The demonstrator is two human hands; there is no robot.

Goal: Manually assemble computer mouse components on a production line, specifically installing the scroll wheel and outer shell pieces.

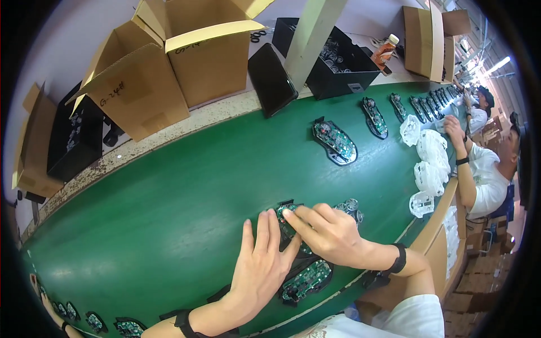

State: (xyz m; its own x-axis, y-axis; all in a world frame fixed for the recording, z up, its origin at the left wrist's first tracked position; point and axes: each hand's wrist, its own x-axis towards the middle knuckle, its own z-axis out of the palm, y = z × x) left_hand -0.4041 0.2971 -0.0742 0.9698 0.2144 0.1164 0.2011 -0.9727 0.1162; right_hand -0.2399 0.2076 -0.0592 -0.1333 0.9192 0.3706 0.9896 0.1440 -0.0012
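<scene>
Near the middle of the green work surface, a green circuit board [306, 248] in a black shell lies partly covered by both hands. My left hand [260, 269] holds it from the left, long fingers straight along its edge and thumb across its lower part. From the right, my right hand [333, 236] reaches over with curled fingers, its index fingertip pressed on the board's upper end. Whatever those fingertips may pinch is hidden. Just below, closer to me, lies another green circuit board [307, 280] in a dark shell. Small round clear parts [351, 209] rest beyond my right hand.
Board assemblies [336, 141] run along the far right; others [129, 327] lie lower left. White plastic shells [431, 155] sit beside a co-worker [489, 169]. Cardboard boxes [132, 84], black bins [344, 79], a tablet [271, 80] and a bottle [385, 50] line the back ledge.
</scene>
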